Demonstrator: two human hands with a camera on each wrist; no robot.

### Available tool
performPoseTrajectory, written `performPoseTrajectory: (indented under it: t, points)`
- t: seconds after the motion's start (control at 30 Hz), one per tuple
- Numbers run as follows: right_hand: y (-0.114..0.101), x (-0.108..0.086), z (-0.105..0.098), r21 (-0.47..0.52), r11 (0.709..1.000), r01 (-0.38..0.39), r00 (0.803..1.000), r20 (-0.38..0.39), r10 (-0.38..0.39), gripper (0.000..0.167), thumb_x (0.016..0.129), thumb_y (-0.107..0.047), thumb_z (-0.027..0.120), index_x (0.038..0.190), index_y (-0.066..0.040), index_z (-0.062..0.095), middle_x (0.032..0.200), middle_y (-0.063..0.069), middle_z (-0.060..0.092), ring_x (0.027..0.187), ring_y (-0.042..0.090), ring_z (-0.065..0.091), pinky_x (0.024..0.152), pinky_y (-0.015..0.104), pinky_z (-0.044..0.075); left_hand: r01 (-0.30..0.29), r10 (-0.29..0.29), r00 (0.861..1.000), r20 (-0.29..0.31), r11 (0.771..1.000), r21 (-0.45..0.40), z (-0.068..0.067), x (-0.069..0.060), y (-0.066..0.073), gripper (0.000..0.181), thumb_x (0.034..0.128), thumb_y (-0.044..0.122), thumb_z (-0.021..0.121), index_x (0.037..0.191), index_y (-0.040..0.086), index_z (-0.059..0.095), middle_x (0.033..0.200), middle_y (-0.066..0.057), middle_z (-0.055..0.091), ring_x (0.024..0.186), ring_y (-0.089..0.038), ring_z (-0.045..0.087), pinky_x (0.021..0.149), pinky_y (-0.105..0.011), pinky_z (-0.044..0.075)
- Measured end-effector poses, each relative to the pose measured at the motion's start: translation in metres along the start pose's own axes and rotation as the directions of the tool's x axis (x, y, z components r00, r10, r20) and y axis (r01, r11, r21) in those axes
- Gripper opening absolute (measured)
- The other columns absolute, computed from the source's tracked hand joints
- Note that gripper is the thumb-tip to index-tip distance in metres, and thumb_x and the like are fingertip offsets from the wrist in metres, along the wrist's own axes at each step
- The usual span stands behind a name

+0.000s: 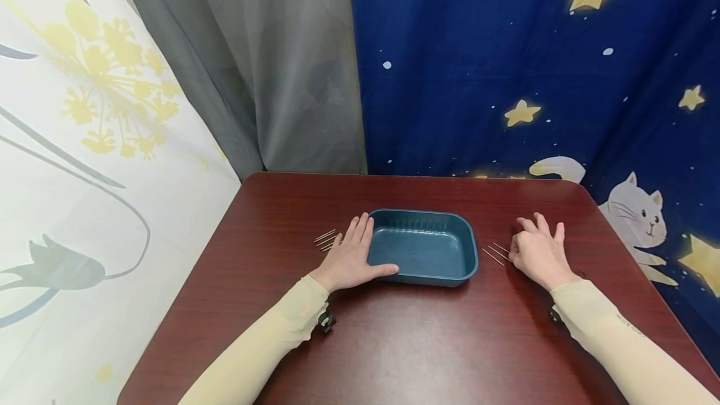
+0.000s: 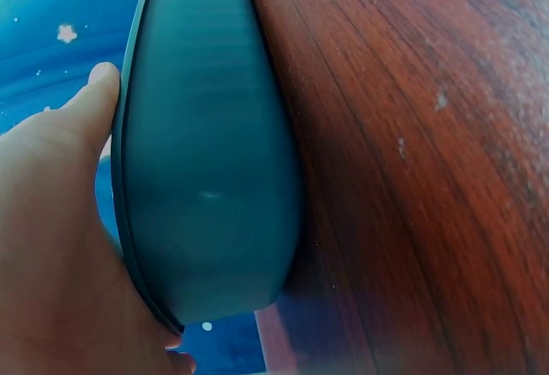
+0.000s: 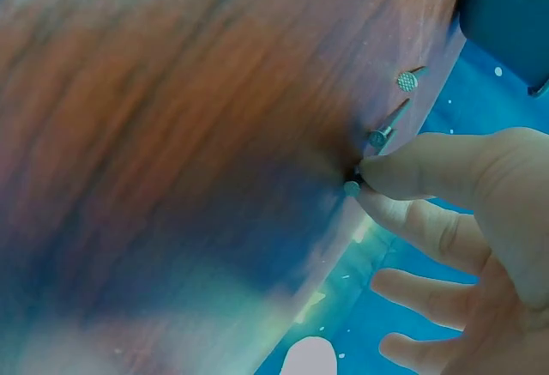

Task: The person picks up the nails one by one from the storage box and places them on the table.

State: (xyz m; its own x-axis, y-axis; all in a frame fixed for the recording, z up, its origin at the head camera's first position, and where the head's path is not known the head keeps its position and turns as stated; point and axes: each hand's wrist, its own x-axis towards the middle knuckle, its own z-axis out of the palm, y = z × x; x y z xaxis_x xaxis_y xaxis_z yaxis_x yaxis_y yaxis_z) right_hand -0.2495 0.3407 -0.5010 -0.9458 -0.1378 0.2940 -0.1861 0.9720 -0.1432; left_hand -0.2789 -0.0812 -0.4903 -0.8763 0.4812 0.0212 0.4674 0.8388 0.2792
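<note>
A dark teal rectangular tray stands on the table, its side wall filling much of the left wrist view. My left hand rests on the tray's left rim, fingers straight and thumb spread along the front edge. Right of the tray, my right hand pinches a metal nail between thumb and index finger, close to the tabletop; the other fingers are spread. Most of that nail is hidden behind the fingertips. Two more nails lie beside it, one nearer and one farther, with textured flat heads.
Several more nails lie left of the tray, partly covered by the left hand. The reddish-brown wooden table has rounded back corners. Behind it hang a grey curtain and a blue star-patterned curtain.
</note>
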Motion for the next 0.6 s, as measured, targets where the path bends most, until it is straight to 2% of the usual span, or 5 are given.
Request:
performPoseTrajectory:
  t: [0.33,0.6]
  points:
    - [0.0008,-0.0015,0.0021,0.003,1.000,0.002,1.000,-0.011,-0.002,0.017,0.069,-0.005,0.074,0.060,-0.019,0.068,0.136,0.030,0.052,0.137,0.053,0.023,0.100,0.083,-0.001,-0.006,0.006,1.000,-0.016,1.000,-0.024,0.0020,-0.0009,-0.0021,0.127,0.0743,0.095,0.041,0.163,0.010,0.007,0.169,-0.003,-0.004,0.154,-0.027,0.003,0.115,-0.062,0.021]
    - [-0.0034,-0.0037,-0.0040,0.029,1.000,0.000,0.999,-0.048,0.001,0.017,0.081,-0.013,0.073,0.066,-0.020,0.068,0.132,0.029,0.053,0.134,0.051,0.026,0.101,0.082,0.000,-0.001,0.000,1.000,-0.026,0.999,-0.037,0.0015,-0.0021,-0.0019,0.127,0.0731,0.095,0.042,0.163,0.013,0.008,0.169,0.000,-0.001,0.154,-0.028,0.004,0.115,-0.061,0.021]
